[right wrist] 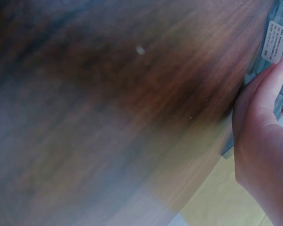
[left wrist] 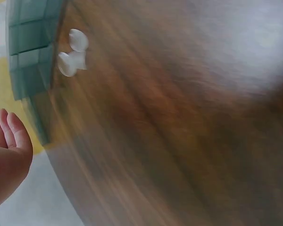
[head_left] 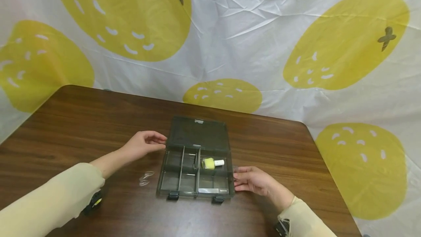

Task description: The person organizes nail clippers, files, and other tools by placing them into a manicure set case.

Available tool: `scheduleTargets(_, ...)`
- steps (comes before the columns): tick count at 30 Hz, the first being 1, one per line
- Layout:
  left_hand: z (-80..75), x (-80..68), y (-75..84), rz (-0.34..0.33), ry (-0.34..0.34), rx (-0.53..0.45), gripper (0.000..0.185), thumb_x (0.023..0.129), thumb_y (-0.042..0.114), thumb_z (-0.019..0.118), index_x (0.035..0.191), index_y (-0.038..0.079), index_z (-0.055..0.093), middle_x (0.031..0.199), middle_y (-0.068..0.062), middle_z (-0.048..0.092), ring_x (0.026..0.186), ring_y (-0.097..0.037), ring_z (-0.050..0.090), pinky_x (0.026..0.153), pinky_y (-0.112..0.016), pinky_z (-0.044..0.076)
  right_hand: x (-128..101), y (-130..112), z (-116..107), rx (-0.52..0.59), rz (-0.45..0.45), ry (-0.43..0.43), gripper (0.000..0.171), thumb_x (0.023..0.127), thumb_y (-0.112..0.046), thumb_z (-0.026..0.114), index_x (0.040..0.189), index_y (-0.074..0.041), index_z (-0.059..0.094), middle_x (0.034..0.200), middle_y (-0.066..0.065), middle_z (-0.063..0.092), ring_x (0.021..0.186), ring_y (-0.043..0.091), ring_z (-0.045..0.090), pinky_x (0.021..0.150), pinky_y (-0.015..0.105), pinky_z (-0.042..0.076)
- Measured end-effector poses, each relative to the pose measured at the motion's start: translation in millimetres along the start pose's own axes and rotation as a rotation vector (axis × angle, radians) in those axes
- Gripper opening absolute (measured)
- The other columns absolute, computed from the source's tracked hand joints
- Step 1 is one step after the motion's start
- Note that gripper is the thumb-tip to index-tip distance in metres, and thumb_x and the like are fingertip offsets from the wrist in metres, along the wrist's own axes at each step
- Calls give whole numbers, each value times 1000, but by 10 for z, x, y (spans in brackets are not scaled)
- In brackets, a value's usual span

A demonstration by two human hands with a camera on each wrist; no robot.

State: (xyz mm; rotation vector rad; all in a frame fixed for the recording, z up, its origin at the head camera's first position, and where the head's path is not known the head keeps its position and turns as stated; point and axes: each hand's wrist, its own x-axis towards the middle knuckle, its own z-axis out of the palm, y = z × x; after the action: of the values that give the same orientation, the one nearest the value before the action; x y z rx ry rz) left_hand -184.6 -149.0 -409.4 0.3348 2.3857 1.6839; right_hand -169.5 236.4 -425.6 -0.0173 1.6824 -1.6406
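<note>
A dark see-through organizer box (head_left: 184, 184) lies open on the wooden table (head_left: 82, 120), its lid (head_left: 197, 133) flat behind it. A yellow bottle with a white cap (head_left: 212, 163) lies in a right-hand compartment. My left hand (head_left: 160, 140) reaches the box's left edge at the hinge, fingers relaxed; in the left wrist view the left hand (left wrist: 7, 141) shows beside the box (left wrist: 30, 52). My right hand (head_left: 237, 179) rests with straight fingers against the box's right wall. In the right wrist view its thumb (right wrist: 269, 89) lies along the box by a white label (right wrist: 279, 40).
Two or three small clear plastic pieces (head_left: 146, 178) lie on the table left of the box, and these plastic pieces (left wrist: 71, 52) also show in the left wrist view. A white cloth with yellow fruit prints (head_left: 230, 29) hangs behind the table. The table's right edge (head_left: 332, 178) is near.
</note>
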Motion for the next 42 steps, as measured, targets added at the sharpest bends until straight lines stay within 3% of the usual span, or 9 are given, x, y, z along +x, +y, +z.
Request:
scheduleTargets(8, -59, -145, -191, -28, -48, 22, 34, 84, 16, 68, 109, -7, 61, 100, -12, 66, 85, -9, 60, 73, -21, 49, 0, 3, -4, -6, 2, 4, 25, 94, -4, 49, 116, 8, 47, 82, -2, 64, 76, 9, 63, 75, 24, 55)
scheduleTargets(18, -50, -258, -371, 31, -127, 65, 27, 83, 11, 69, 101, -8, 64, 90, -11, 67, 75, -2, 59, 68, -18, 49, 18, 21, -9, 6, -10, -10, 15, 94, -3, 49, 107, 1, 50, 81, -2, 63, 76, 9, 63, 74, 23, 55)
scheduleTargets(26, -5, -293, -405, 115, -183, 208, 22, 79, 13, 71, 94, -2, 67, 87, -7, 69, 74, 1, 57, 68, -19, 50, 17, 24, -18, 13, -13, -12, 11, 94, -3, 48, 104, -2, 51, 81, -2, 63, 76, 9, 63, 74, 24, 55)
scheduleTargets(31, 30, -306, -390, 164, -177, 281, 15, 78, 9, 71, 90, 1, 67, 84, -3, 69, 73, 4, 54, 67, -18, 48, 8, 19, -8, 8, -11, 0, 12, 94, -4, 48, 105, -2, 51, 81, -2, 63, 75, 9, 63, 73, 23, 55)
scheduleTargets(42, 50, -307, -378, 152, -158, 300, 10, 79, 3, 66, 89, 1, 67, 77, 1, 64, 68, 3, 51, 62, -17, 46, 10, 16, -4, 10, -16, -3, 15, 93, -3, 49, 107, 1, 52, 81, -2, 64, 75, 9, 63, 73, 23, 55)
